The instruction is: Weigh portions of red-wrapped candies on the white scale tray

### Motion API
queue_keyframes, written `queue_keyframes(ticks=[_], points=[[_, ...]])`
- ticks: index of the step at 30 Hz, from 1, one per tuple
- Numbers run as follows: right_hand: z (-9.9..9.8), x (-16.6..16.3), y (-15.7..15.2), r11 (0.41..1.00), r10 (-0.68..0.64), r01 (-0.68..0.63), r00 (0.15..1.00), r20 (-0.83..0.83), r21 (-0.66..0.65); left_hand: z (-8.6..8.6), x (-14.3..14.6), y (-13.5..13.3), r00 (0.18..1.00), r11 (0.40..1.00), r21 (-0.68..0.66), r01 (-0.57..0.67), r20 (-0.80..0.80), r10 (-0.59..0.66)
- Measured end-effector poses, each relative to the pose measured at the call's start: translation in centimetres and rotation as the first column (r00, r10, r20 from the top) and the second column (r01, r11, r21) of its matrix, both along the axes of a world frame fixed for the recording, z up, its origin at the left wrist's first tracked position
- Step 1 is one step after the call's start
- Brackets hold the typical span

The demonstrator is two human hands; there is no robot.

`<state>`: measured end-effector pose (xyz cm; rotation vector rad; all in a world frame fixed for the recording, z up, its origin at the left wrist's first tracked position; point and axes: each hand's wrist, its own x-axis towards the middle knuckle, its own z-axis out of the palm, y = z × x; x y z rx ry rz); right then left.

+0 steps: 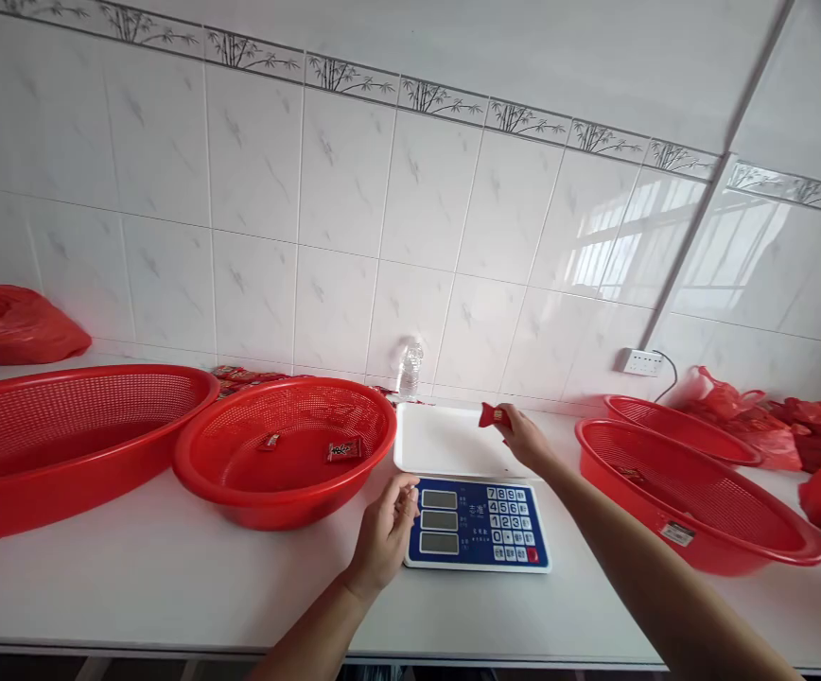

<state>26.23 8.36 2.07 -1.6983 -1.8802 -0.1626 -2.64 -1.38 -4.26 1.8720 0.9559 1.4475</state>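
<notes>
My right hand is closed on a small red wrapped packet, held over the white pan of a digital scale. The packet's near end is hidden by my fingers. Beside the left edge of the scale's blue keypad panel, my left hand has its fingers curled in against the thumb. What they hold, if anything, cannot be made out. To the left of the scale stands a round red plastic basket with a dark-and-red packet and a smaller packet lying in it.
Another large red basket stands at far left, and two more on the right. A clear plastic bottle is by the tiled wall. Red bags lie at both ends. A power socket with a cable is on the wall.
</notes>
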Motion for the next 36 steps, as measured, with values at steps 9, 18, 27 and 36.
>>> queue_keyframes(ticks=[9,18,27,36], points=[[1.6,15.1,-4.3,0.897,-0.433,0.441,0.892,-0.126,0.037,-0.1,-0.1,0.6,1.0,1.0,0.012,-0.003,-0.011,0.003],[-1.6,16.7,-6.9,0.874,-0.477,0.483,0.873,-0.106,0.044,-0.4,0.0,0.5,1.0,1.0,0.003,-0.018,-0.009,0.018],[-4.8,-1.3,-3.8,0.966,0.056,-0.037,0.996,-0.067,0.258,-0.5,0.3,-0.2,0.999,0.999,-0.034,-0.038,0.01,0.039],[-4.8,-8.7,-5.5,0.749,0.395,-0.281,0.917,-0.063,0.601,0.7,0.3,-2.8,0.999,0.998,-0.044,0.038,-0.022,-0.039]])
